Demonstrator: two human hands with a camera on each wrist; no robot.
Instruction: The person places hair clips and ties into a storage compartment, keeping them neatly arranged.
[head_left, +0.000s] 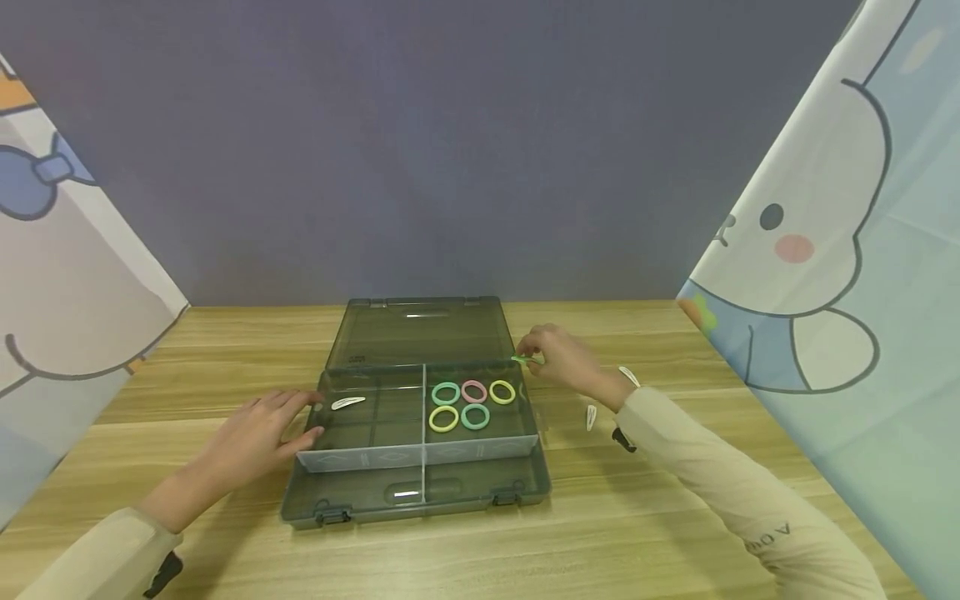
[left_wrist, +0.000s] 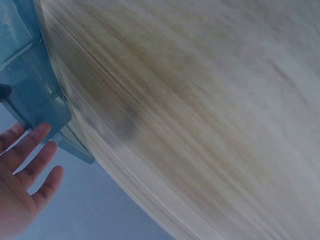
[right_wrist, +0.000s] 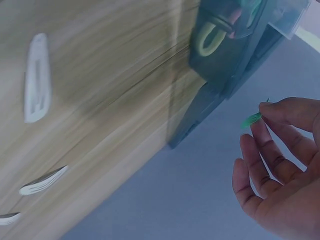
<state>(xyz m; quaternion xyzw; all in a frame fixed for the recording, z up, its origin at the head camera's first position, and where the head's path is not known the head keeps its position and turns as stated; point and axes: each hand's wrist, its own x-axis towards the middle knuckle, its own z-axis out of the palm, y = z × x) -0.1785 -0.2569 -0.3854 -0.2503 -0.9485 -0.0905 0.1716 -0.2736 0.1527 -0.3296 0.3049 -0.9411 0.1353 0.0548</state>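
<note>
A grey see-through box [head_left: 375, 502] lies on the table with its lid [head_left: 420, 333] folded back. My left hand [head_left: 258, 433] rests at the left side wall, fingers spread and fairly straight. Beyond the right back corner, my right hand [head_left: 558, 357] pinches a green hair clip [right_wrist: 251, 120] between thumb and fingertip, above the table. One white snap hair clip [head_left: 348, 402] lies in the left back compartment. The right back compartment holds several hair ties, among them a pink hair tie [head_left: 474, 391] and a yellow hair tie [head_left: 443, 418].
White hair clips lie on the table right of the box, one hair clip [head_left: 591, 417] near the right wrist and another hair clip [head_left: 629, 376] behind the forearm. A third clip [right_wrist: 9, 218] shows at the right wrist view's edge. A dark wall [head_left: 435, 150] stands behind.
</note>
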